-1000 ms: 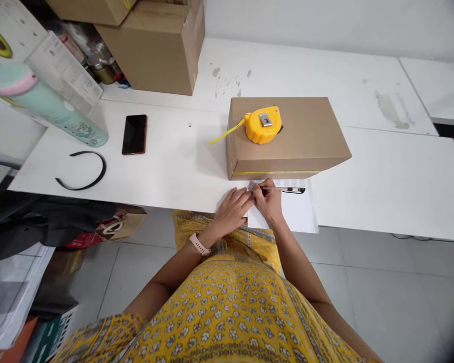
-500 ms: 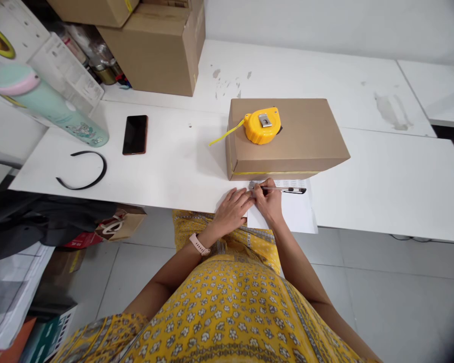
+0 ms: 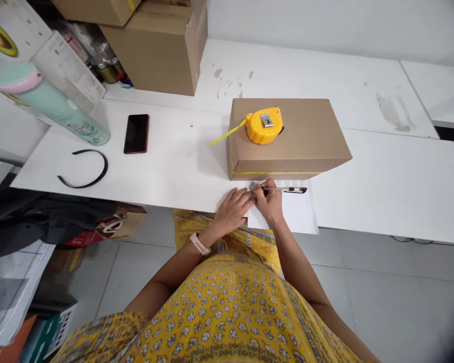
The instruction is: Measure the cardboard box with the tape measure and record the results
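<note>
My right hand (image 3: 269, 202) is closed around a pen (image 3: 287, 189), whose tip rests on the upper left of a white sheet of paper (image 3: 295, 209) at the table's front edge. My left hand (image 3: 233, 207) lies flat beside it, fingers stretched onto the paper's left edge. Just behind the paper stands a brown cardboard box (image 3: 306, 136). A yellow tape measure (image 3: 264, 124) sits on top of the box, with a short length of tape sticking out to the left.
On the white table (image 3: 382, 171) to the left lie a black phone (image 3: 136, 133), a black curved band (image 3: 83, 170) and a mint-green bottle (image 3: 49, 103). Larger cardboard boxes (image 3: 162, 45) stand at the back left. Bags and clutter fill the floor at left.
</note>
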